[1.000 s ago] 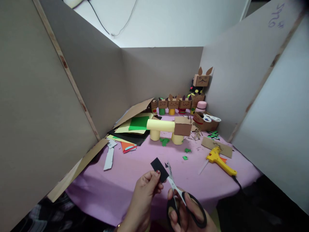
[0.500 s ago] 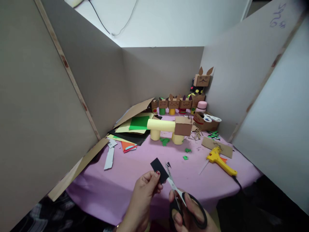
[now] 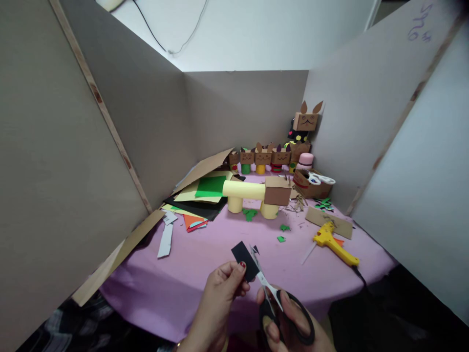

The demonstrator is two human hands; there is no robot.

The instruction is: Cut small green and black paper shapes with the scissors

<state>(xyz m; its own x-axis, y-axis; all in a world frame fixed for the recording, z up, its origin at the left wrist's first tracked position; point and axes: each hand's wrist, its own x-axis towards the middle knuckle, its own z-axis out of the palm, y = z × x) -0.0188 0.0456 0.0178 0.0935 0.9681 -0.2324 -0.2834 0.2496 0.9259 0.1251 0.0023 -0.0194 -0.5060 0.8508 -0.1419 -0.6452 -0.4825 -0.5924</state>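
My left hand (image 3: 220,298) pinches a small piece of black paper (image 3: 245,260) above the near edge of the purple table (image 3: 198,264). My right hand (image 3: 289,327) grips black-handled scissors (image 3: 282,305), fingers through the loops, with the blades reaching up into the right edge of the paper. A tiny black sliver (image 3: 255,250) sticks up beside the blade tips. Both hands hover low at the frame's bottom.
A yellow-tube figure with a brown box head (image 3: 258,194) stands mid-table. Coloured paper sheets (image 3: 205,195) lie at left, a yellow glue gun (image 3: 335,243) at right, small box figures (image 3: 267,157) at the back. Cardboard walls enclose the table.
The black paper and scissors have shifted slightly right and down; the blades have closed a little along the paper's edge. Everything on the table is unmoved.
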